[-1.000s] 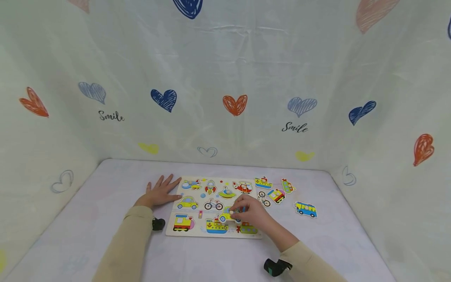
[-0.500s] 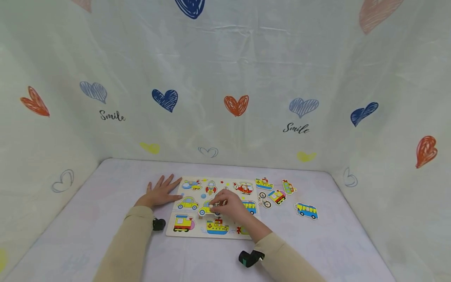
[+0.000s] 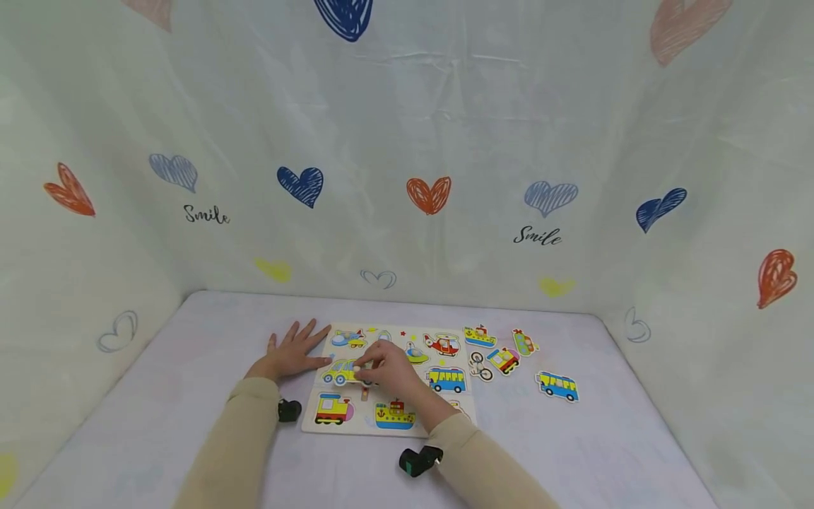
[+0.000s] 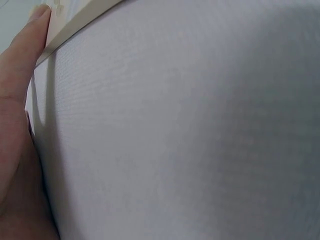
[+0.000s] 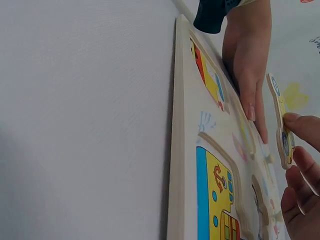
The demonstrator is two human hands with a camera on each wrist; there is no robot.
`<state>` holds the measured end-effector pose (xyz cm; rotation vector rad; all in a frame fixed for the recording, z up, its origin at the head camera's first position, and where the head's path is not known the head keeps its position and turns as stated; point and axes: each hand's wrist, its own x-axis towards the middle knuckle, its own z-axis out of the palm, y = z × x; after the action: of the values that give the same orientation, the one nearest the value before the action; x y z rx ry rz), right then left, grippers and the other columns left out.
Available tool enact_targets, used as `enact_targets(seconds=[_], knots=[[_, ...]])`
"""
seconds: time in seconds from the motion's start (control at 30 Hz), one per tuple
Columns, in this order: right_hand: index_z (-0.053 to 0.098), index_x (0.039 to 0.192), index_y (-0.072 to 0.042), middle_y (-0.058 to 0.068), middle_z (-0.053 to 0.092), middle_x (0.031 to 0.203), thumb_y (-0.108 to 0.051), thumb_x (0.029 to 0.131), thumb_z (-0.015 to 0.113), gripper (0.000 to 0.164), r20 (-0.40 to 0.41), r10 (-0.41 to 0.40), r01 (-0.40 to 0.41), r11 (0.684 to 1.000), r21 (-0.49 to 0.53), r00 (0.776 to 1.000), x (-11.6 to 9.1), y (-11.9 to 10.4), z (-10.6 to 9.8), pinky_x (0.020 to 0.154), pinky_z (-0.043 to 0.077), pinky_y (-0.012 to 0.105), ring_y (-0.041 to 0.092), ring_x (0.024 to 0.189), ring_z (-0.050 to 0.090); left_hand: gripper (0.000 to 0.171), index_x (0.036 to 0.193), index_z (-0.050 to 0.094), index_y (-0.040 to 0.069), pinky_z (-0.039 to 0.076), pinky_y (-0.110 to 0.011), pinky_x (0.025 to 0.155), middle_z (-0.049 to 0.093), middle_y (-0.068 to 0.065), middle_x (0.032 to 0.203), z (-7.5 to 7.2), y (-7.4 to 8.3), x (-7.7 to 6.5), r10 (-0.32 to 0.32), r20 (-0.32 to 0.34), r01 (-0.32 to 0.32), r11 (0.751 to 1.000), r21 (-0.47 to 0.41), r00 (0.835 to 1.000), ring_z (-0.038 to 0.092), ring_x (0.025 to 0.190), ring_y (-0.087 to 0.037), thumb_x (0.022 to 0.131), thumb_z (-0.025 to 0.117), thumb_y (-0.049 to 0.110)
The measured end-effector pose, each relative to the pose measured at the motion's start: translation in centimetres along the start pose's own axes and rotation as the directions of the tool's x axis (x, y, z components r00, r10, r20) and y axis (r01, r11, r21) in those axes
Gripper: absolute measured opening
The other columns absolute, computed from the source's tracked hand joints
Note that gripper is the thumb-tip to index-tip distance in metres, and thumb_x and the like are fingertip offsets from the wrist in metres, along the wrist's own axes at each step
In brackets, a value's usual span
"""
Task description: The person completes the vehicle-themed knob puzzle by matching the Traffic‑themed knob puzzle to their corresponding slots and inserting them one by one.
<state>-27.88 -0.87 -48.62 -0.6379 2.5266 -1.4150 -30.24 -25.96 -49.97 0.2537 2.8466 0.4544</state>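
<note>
My right hand (image 3: 391,371) pinches a yellow car puzzle piece (image 5: 280,117) by its knob. It holds the piece tilted, just above the car picture on the left of the wooden puzzle board (image 3: 309,417). From the right wrist view, a gap shows between piece and board. My left hand (image 3: 291,355) lies with fingers spread at the board's left edge; its thumb (image 4: 37,30) touches that edge. Recesses with printed pictures show on the board, among them a train (image 3: 333,408), a ship (image 3: 395,415) and a bus (image 3: 446,379). The right hand hides the board's middle.
Right of the board lie loose pieces: a ship (image 3: 480,336), a bicycle (image 3: 480,367), a train (image 3: 504,360), a green piece (image 3: 524,342) and a bus (image 3: 557,387) farther out. A curtain with hearts (image 3: 429,196) hangs behind the white table (image 3: 604,438).
My right hand has carried the car piece leftward across the board, from above the ship's upper right to the car picture. The left hand has stayed at the board's left edge.
</note>
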Motion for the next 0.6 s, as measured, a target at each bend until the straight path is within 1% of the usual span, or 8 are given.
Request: enact_targets(seconds=[0.17, 0.33, 0.47, 0.6], knots=[[0.080, 0.093, -0.019, -0.013, 0.057, 0.091, -0.023, 0.084, 0.079, 0.010, -0.019, -0.004, 0.004, 1.000, -0.014, 1.000, 0.8, 0.2, 1.1, 0.061, 0.044, 0.022, 0.008, 0.074, 0.050, 0.086, 0.155, 0.027, 0.018, -0.002, -0.075, 0.103, 0.011, -0.019, 0.161, -0.1, 0.3, -0.4, -0.001, -0.006, 0.001, 1.000, -0.002, 1.000, 0.000, 0.143, -0.049, 0.088, 0.055, 0.065], [0.080, 0.093, -0.022, -0.013, 0.057, 0.090, -0.025, 0.084, 0.078, 0.010, -0.024, 0.013, -0.013, 1.000, -0.017, 1.000, 1.4, 0.2, 1.8, 0.060, 0.042, 0.023, 0.009, 0.073, 0.050, 0.085, 0.155, 0.027, 0.017, -0.005, -0.074, 0.104, 0.010, -0.020, 0.161, -0.1, 0.5, -0.3, -0.006, 0.004, 0.006, 1.000, -0.009, 1.000, -0.002, 0.144, -0.049, 0.089, 0.055, 0.063], [0.079, 0.094, -0.022, -0.012, 0.055, 0.089, -0.024, 0.085, 0.078, 0.009, -0.019, 0.027, -0.027, 1.000, -0.014, 0.999, 1.7, -0.2, 2.2, 0.059, 0.041, 0.023, 0.010, 0.071, 0.049, 0.082, 0.155, 0.025, 0.017, -0.006, -0.073, 0.105, 0.009, -0.019, 0.161, -0.2, 0.6, -0.4, -0.012, 0.011, 0.012, 1.000, -0.001, 1.000, -0.003, 0.144, -0.048, 0.091, 0.056, 0.058], [0.079, 0.093, -0.020, -0.009, 0.055, 0.088, -0.022, 0.085, 0.078, 0.008, -0.021, 0.020, -0.020, 1.000, 0.004, 1.000, 1.8, -0.3, 2.5, 0.058, 0.042, 0.023, 0.011, 0.070, 0.049, 0.079, 0.155, 0.026, 0.017, -0.005, -0.074, 0.104, 0.010, -0.019, 0.161, -0.3, 0.6, -0.5, -0.014, 0.005, 0.014, 1.000, 0.002, 1.000, -0.002, 0.144, -0.048, 0.092, 0.057, 0.054]])
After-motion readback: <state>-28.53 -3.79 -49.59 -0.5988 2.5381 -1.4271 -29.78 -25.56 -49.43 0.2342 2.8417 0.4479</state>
